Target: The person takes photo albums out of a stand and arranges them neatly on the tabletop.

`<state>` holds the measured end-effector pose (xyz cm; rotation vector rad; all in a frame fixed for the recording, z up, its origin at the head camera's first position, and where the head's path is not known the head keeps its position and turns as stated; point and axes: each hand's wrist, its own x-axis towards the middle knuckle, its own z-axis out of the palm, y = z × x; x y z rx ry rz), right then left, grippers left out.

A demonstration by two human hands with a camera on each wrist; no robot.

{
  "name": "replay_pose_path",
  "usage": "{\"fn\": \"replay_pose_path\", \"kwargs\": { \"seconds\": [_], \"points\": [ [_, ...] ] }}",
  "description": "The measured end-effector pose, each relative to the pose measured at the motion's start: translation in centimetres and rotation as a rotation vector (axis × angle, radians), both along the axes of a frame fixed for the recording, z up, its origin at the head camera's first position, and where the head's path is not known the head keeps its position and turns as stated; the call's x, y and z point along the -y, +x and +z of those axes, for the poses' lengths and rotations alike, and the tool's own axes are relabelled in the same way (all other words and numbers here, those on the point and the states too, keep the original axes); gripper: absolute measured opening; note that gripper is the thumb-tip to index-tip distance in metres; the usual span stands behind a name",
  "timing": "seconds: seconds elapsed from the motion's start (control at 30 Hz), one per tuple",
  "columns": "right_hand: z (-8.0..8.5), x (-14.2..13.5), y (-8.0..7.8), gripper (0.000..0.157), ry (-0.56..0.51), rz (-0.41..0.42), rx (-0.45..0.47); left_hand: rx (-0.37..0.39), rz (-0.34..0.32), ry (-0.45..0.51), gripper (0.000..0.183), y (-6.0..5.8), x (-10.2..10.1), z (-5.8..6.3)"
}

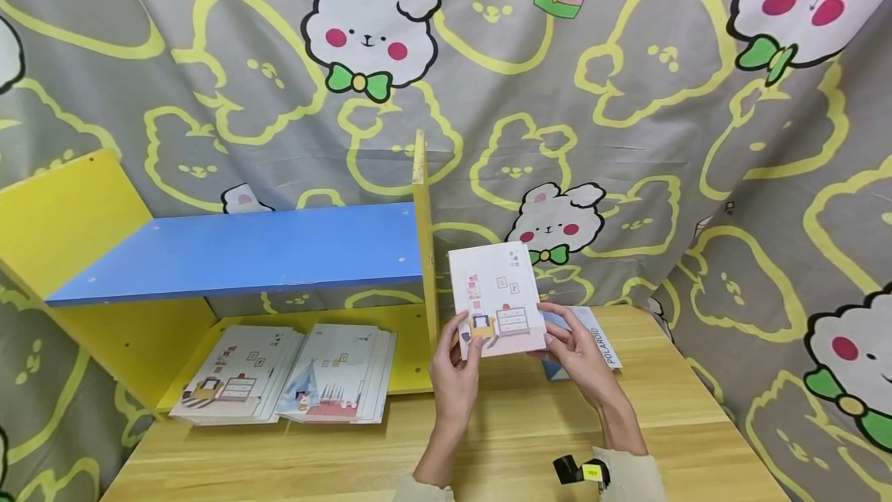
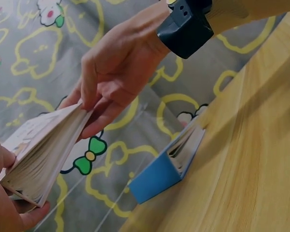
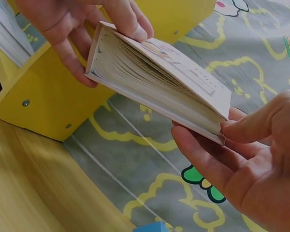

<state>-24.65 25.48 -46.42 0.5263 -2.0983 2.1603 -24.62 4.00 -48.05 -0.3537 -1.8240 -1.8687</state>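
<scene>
Both hands hold a white photo album [image 1: 496, 297] in front of me, tilted, its cover drawn with a yellow armchair and a chest of drawers. My left hand [image 1: 456, 378] grips the lower left corner, thumb on the cover and fingers beneath. On the right edge, my right hand [image 1: 581, 351] pinches the album between thumb and fingers. The right wrist view shows the album's thick pages [image 3: 150, 82], with the front cover slightly lifted from them. Behind the right hand, a blue and white album marked POLAROID [image 1: 605, 339] stands on the table.
To the left stands a yellow shelf unit [image 1: 427, 254] with a blue board [image 1: 279, 250]. Beneath that board lean two groups of white albums, one with an armchair cover [image 1: 233, 374], one with a tent cover [image 1: 331, 374]. A patterned curtain [image 1: 481, 115] hangs behind the wooden table [image 1: 313, 459].
</scene>
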Motion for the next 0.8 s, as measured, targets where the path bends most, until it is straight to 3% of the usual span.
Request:
{"fn": "replay_pose_path", "kwargs": {
  "seconds": [0.13, 0.43, 0.8],
  "points": [
    [-0.1, -0.3, 0.0, 0.046, -0.013, -0.009, 0.015, -0.005, 0.006, -0.010, 0.044, 0.0, -0.2, -0.1],
    [-0.3, -0.8, 0.0, 0.047, -0.037, -0.012, 0.038, -0.037, 0.085, -0.045, 0.042, 0.2, -1.0, -0.2],
    [-1.0, -1.2, -0.3, 0.048, -0.036, 0.002, 0.078, -0.019, 0.080, -0.027, 0.042, 0.0, -1.3, -0.8]
  ]
}}
